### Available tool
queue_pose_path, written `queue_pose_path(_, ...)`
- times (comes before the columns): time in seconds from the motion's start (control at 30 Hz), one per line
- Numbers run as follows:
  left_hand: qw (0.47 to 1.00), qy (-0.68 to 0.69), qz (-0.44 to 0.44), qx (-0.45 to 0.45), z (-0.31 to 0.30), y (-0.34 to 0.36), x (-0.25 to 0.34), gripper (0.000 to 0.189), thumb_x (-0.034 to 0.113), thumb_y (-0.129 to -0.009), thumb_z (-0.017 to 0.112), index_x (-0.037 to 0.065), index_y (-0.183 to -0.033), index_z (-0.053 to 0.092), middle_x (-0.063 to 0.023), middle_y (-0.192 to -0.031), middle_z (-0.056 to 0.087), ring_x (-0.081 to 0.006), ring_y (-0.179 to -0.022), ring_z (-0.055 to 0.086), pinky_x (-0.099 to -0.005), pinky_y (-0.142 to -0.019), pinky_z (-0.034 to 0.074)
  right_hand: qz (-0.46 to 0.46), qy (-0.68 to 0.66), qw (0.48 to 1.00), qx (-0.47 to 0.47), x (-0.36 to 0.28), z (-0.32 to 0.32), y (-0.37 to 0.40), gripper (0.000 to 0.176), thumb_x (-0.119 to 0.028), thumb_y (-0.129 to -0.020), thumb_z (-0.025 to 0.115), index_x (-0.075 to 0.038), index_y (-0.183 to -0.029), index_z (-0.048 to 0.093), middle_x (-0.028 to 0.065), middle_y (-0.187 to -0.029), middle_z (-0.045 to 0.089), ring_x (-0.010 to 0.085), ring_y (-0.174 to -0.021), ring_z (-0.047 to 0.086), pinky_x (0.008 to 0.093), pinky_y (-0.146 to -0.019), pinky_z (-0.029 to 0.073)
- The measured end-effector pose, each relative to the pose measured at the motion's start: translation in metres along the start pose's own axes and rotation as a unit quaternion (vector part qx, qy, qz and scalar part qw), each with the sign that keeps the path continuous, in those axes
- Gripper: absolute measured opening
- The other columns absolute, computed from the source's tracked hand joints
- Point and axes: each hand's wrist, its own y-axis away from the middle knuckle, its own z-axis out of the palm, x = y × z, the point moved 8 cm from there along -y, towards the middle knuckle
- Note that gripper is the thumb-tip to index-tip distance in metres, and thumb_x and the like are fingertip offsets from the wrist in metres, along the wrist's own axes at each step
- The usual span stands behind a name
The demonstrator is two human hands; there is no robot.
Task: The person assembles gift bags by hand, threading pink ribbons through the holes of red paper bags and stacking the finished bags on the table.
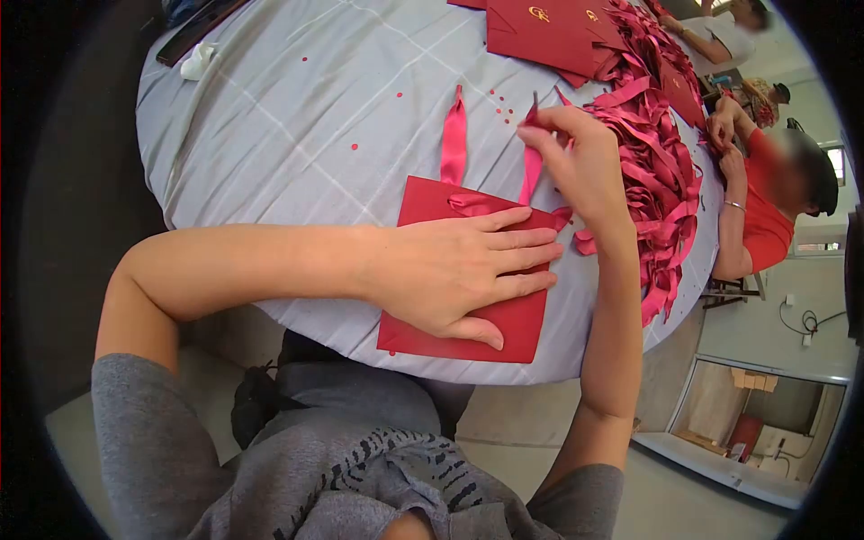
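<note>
A red paper bag lies flat on the table near its front edge. My left hand rests palm down across it with the fingers stretched out. Close to the bag's upper right, my right hand pinches a pink ribbon near its dark tip, drawing it up from the bag's top edge. Another length of pink ribbon runs straight out from the same edge and lies on the cloth. A ribbon part also crosses the bag beside my left fingers.
A large heap of pink ribbons covers the table's right side. Several red bags with gold print are stacked at the back. Small red dots and a crumpled white tissue lie on the pale tablecloth. People work along the right edge.
</note>
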Motion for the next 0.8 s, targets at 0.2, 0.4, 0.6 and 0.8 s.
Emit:
queue_pose_path(0.2, 1.000, 0.003, 0.000, -0.008, -0.001, -0.001, 0.001, 0.071, 0.048, -0.089, 0.049, -0.003, -0.136, 0.034, -0.0251, -0.143, 0.030, -0.0356, -0.135, 0.029, -0.0526, -0.112, 0.018, 0.100, -0.128, 0.985, 0.051, 0.024, 0.008, -0.005, 0.019, -0.016, -0.077, 0.069, 0.001, -0.085, 0.070, 0.0127, -0.067, 0.065, 0.0148, -0.059, 0.059, 0.0282, -0.058, 0.046)
queue_pose_path(0.4, 1.000, 0.000, -0.007, -0.015, -0.001, -0.001, 0.003, 0.071, 0.047, -0.088, 0.051, -0.003, -0.137, 0.034, -0.0252, -0.143, 0.031, -0.0357, -0.135, 0.029, -0.0526, -0.111, 0.019, 0.098, -0.061, 0.992, 0.045, 0.023, 0.008, -0.004, 0.024, -0.021, -0.075, 0.071, 0.001, -0.086, 0.067, 0.0117, -0.072, 0.065, 0.0249, -0.066, 0.062, 0.0342, -0.062, 0.047)
queue_pose_path(0.6, 1.000, 0.008, -0.003, -0.002, -0.003, -0.001, 0.001, 0.072, 0.047, -0.088, 0.053, -0.002, -0.138, 0.034, -0.0257, -0.143, 0.031, -0.0360, -0.135, 0.030, -0.0523, -0.112, 0.018, 0.071, -0.045, 0.978, 0.193, -0.005, -0.037, 0.000, 0.030, -0.027, -0.078, 0.071, 0.001, -0.085, 0.063, 0.0131, -0.071, 0.062, 0.0302, -0.066, 0.059, 0.0395, -0.061, 0.045)
queue_pose_path(0.8, 1.000, 0.010, -0.003, -0.001, -0.003, 0.001, 0.001, 0.072, 0.047, -0.088, 0.052, -0.003, -0.137, 0.034, -0.0264, -0.142, 0.032, -0.0365, -0.134, 0.031, -0.0515, -0.112, 0.018, 0.170, 0.119, 0.971, -0.116, -0.007, -0.005, 0.016, 0.043, -0.043, -0.075, 0.070, 0.000, -0.074, 0.065, 0.0186, -0.067, 0.062, 0.0362, -0.065, 0.062, 0.0440, -0.060, 0.047)
